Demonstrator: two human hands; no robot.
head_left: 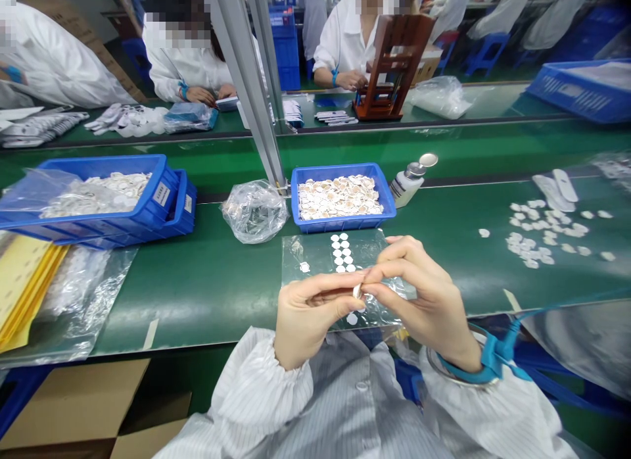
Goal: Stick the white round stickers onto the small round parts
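Both hands meet over a clear plastic sheet [294,248] on the green table. A small white round piece [357,291] is pinched between the thumb and fingers of my left hand [310,311]. The fingertips of my right hand [424,294] are closed together at the same piece, touching its upper edge. Beyond the hands, white discs [337,253] lie in two columns on the sheet, with a single disc [304,267] to their left and another [351,319] below the hands. A blue tray [344,226] full of small round pieces stands just behind the sheet.
A bottle [407,185] stands right of the tray, a crumpled plastic bag [255,212] left of it. Blue bins [113,225] and yellow sheets [29,288] are at the left. Scattered white pieces [530,248] lie at the right. A metal post [249,71] rises behind; people sit across.
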